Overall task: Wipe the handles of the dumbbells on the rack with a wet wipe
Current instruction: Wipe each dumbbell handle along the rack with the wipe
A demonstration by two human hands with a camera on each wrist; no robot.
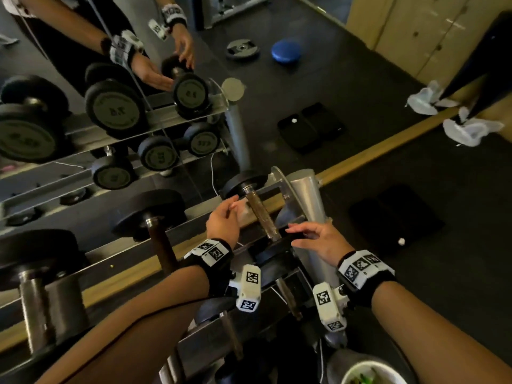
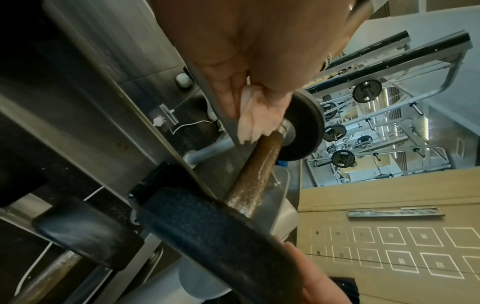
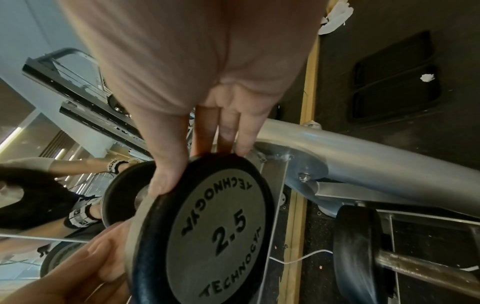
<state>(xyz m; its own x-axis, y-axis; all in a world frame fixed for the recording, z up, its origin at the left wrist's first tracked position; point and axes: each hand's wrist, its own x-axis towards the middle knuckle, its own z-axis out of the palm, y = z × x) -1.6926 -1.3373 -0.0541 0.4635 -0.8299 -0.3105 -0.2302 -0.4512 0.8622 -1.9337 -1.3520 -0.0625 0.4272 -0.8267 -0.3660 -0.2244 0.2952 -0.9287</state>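
A small dumbbell marked 2.5 lies at the right end of the rack's top shelf. Its brown knurled handle (image 1: 259, 214) (image 2: 257, 164) runs away from me. My left hand (image 1: 232, 209) pinches a white wet wipe (image 1: 243, 212) (image 2: 249, 115) against the handle's far end, next to the far head (image 2: 303, 127). My right hand (image 1: 302, 234) rests on the rim of the near head (image 1: 277, 245) (image 3: 207, 232). Its fingers (image 3: 241, 144) lie straight along the top of the rim and the thumb sits at the rim's left edge.
Larger dumbbells (image 1: 155, 217) fill the shelf to the left, and another dumbbell (image 1: 288, 295) lies on the shelf below. A mirror (image 1: 110, 106) backs the rack. The silver rack post (image 1: 307, 195) stands just right of the small dumbbell. Crumpled wipes (image 1: 471, 131) lie on the floor; a white cup (image 1: 368, 372) sits below.
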